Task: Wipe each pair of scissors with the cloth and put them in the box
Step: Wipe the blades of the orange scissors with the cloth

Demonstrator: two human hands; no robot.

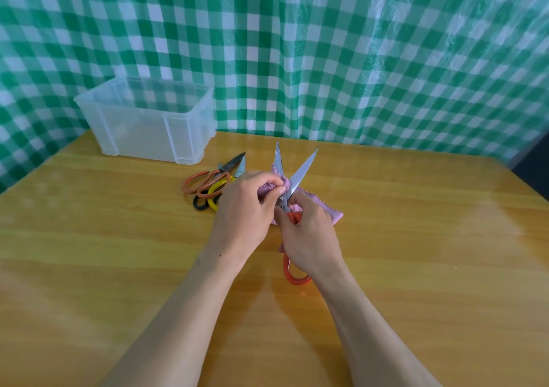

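Holding a pair of red-handled scissors (303,171) just below the middle of the frame, the right hand (309,238) curls its fingers round the handles, and one red loop sticks out beneath the palm. The blades are spread in a V and point toward the top of the frame. The left hand (246,208) pinches a bunch of the pink cloth (332,212) against the left blade close to the pivot, with thumb and fingers curled on the fabric. The rest of the cloth lies on the wooden table (416,238) under the scissors, and one corner shows to the right of the right hand. Just left of the hands, two more pairs lie touching in a small heap: an orange-handled pair (230,163) and a yellow-and-black-handled pair (240,169), their blades pointing to the upper right. The clear plastic box (148,119) stands in the upper left of the frame at the table's far edge, apart from both hands. A green-and-white checked sheet (356,45) hangs behind the table.
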